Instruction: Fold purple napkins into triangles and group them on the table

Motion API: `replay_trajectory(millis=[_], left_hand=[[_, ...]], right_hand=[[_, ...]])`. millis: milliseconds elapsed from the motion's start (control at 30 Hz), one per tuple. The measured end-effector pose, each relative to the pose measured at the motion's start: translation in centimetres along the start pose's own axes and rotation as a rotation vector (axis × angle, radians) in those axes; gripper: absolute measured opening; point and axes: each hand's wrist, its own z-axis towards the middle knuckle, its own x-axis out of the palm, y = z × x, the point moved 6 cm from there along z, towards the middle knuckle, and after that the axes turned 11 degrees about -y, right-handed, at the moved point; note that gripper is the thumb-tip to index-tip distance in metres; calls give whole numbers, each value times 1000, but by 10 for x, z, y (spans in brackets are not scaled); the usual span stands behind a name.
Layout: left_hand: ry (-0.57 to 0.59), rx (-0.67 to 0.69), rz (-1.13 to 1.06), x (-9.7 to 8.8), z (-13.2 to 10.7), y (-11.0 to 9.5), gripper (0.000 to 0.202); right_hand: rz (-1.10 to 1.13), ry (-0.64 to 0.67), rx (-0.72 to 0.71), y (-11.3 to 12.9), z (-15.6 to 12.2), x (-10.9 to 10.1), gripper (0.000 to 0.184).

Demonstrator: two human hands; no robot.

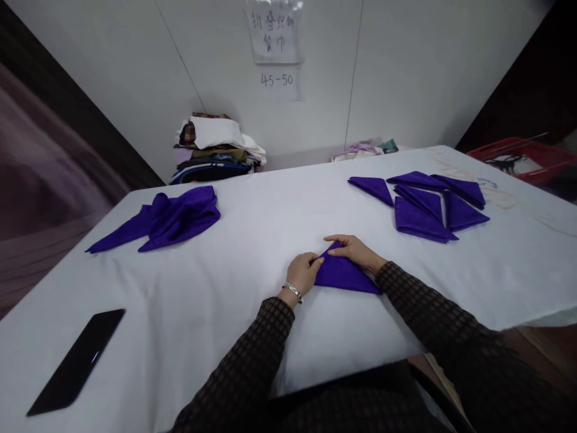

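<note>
A purple cloth napkin (346,275), folded into a triangle, lies on the white-covered table (252,240) in front of me. My left hand (304,272) pinches its left corner, thumb on top and fingers curled at the edge. At the upper corner, my right hand (354,249) grips the fold between its thumb and fingers. Farther right sit several folded purple napkins (417,218), some overlapping. On the left rests a loose, crumpled heap of purple cloth (180,218).
A flat black object (79,361) lies at the front left. Stacked clothes (216,150) stand behind the table's far edge, with more fabric (360,150) to their right. A red basket (536,162) is at the far right. Handwritten paper signs (276,36) hang on the wall.
</note>
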Motion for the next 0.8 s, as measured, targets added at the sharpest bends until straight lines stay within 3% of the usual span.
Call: replay_trajectory(millis=[200, 367, 600, 800], left_hand=[[-61, 74, 60, 0, -4, -2, 20], [-101, 130, -55, -2, -6, -3, 17], [-212, 79, -214, -12, -11, 1, 13], [-180, 13, -255, -13, -12, 6, 17]], right_hand=[[-30, -12, -6, 2, 3, 1, 41], [-27, -67, -42, -1, 5, -4, 37], [-36, -100, -62, -4, 3, -11, 38], [-48, -117, -96, 0, 0, -10, 39]])
